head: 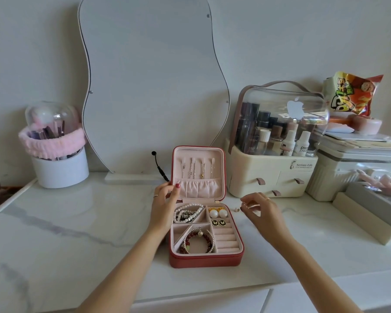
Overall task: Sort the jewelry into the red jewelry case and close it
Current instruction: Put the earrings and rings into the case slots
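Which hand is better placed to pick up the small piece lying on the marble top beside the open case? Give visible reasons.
The right hand. It hovers just right of the small piece, fingers curled toward it, while the left hand grips the lid edge of the red jewelry case on the far side.

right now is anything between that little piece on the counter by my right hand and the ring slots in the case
Nothing visible blocks it. The small piece lies on the marble just right of the red jewelry case, whose lid stands open under the left hand. The ring rolls look empty, and only the case's low wall lies between. The right hand hovers beside the piece.
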